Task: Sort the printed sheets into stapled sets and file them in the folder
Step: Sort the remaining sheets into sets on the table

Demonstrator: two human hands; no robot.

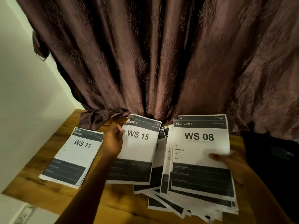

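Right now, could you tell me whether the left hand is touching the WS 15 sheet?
Touching: the head view shows the left hand with its fingers pinching the WS 15 sheet at its upper left edge.

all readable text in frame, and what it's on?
"KITCHEN", "WS 11": left stack on the table.
"...LCONY 3", "WS 15": sheet pinched by left hand; first letters hidden.
"BEDROOM 3", "WS 08", "Bedroom 3", "08", "3 of 3": top of the stack held by right hand.
Dark bands, corner codes: too blurred.
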